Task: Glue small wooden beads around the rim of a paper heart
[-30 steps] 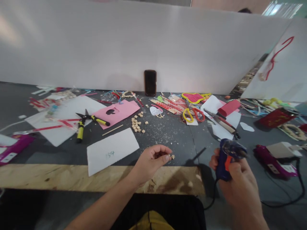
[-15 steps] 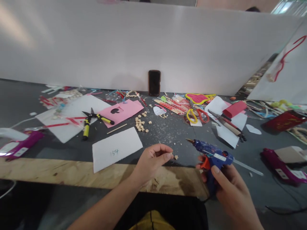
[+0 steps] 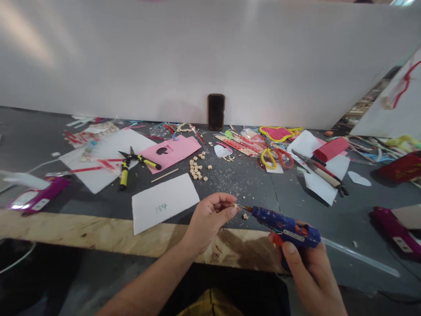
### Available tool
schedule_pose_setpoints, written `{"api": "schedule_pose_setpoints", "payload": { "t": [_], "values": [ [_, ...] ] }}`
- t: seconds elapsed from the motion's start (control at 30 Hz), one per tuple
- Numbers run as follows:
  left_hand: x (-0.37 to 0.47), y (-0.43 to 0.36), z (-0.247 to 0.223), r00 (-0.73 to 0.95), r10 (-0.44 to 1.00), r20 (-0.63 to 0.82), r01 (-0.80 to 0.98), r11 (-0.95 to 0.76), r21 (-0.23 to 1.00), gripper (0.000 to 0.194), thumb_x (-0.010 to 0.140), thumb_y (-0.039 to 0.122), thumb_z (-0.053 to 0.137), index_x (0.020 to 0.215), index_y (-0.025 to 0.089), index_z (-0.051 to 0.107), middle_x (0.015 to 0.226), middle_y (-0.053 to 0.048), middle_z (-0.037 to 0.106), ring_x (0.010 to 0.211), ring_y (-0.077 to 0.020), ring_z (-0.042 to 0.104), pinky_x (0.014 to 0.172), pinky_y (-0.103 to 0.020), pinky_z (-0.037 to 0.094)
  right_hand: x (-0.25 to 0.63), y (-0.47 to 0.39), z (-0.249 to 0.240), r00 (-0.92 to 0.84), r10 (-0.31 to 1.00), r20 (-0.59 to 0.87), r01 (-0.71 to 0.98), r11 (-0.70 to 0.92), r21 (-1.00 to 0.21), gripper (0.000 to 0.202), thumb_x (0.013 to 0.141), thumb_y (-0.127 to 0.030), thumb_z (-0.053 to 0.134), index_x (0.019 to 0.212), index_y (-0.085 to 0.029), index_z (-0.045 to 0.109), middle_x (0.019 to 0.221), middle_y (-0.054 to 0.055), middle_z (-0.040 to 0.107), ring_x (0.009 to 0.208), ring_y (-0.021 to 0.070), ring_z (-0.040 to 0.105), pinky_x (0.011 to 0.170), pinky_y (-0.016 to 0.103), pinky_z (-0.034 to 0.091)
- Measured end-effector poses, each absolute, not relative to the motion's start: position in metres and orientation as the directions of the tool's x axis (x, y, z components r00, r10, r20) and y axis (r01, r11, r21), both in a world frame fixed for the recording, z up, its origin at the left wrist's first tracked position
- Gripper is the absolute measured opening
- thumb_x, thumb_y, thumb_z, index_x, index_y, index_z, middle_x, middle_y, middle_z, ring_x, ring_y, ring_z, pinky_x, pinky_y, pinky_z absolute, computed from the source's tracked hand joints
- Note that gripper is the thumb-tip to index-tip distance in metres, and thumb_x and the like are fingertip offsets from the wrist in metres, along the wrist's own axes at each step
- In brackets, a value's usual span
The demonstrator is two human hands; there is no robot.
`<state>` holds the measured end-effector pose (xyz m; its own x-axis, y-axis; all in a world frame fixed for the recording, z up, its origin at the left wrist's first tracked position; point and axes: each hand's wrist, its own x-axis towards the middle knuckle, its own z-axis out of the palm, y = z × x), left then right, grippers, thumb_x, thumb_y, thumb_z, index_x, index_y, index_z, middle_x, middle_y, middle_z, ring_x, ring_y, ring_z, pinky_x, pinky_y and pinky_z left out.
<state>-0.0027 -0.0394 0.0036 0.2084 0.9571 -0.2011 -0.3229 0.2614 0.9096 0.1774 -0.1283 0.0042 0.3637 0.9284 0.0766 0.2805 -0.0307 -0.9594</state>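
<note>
My right hand (image 3: 304, 263) grips a blue hot glue gun (image 3: 283, 224) with an orange trigger; a clear glue stick (image 3: 362, 256) sticks out of its back. The gun's nozzle points left, at the fingertips of my left hand (image 3: 212, 217). Those fingers pinch a small pale bead-like piece (image 3: 236, 205), mostly covered by them. Just below the nozzle, a small pale cluster (image 3: 245, 216) lies on the dark table. A group of similar pale clusters (image 3: 196, 169) lies farther back, beside a white card marked 154 (image 3: 166, 202).
Yellow-handled pliers (image 3: 124, 173), a pink paper (image 3: 171, 153) and a thin stick (image 3: 164, 175) lie left. Scissors (image 3: 269, 159), white paper (image 3: 320, 186) and a red can (image 3: 401, 166) stand or lie right. A phone (image 3: 216, 112) leans on the white partition (image 3: 184, 66).
The glue gun has moved left and tilted, bringing its nozzle to my left fingertips. My left hand keeps its pinch. The view has shifted slightly.
</note>
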Motion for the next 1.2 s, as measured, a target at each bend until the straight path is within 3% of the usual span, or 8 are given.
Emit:
{"api": "schedule_pose_setpoints", "payload": {
  "t": [0.2,0.7,1.2],
  "values": [
    [-0.001,-0.04,0.001,0.204,0.96,-0.193,-0.261,0.243,0.934,0.02,0.065,0.024,0.074,0.081,0.015,0.067,0.071,0.0,0.063,0.065,-0.008,0.054,0.061,-0.019,0.042,0.174,-0.127,0.007,0.328,0.937,0.119,0.342,-0.001,-0.94,0.035,0.084,-0.042,0.054,0.112,-0.022,0.048,0.086,0.004,0.064,0.078,0.0185,0.061,0.073,0.031,0.051],
    [-0.001,-0.039,0.001,0.214,0.961,-0.175,-0.243,0.226,0.943,0.019,0.067,0.026,0.074,0.08,0.015,0.066,0.069,0.001,0.061,0.061,-0.0068,0.05,0.057,-0.017,0.038,0.185,-0.124,-0.001,0.203,0.938,0.281,0.542,0.131,-0.83,0.02,0.088,-0.036,0.048,0.1,-0.021,0.055,0.082,0.003,0.061,0.07,0.0149,0.056,0.062,0.026,0.047],
    [-0.002,-0.038,0.001,0.206,0.963,-0.172,-0.234,0.219,0.947,0.015,0.068,0.024,0.072,0.078,0.014,0.066,0.066,0.002,0.059,0.059,-0.006,0.047,0.054,-0.016,0.036,0.182,-0.124,0.0,0.237,0.945,0.226,0.506,0.079,-0.859,0.022,0.088,-0.035,0.047,0.103,-0.02,0.054,0.082,0.004,0.062,0.069,0.0155,0.057,0.06,0.026,0.049]
  ]
}}
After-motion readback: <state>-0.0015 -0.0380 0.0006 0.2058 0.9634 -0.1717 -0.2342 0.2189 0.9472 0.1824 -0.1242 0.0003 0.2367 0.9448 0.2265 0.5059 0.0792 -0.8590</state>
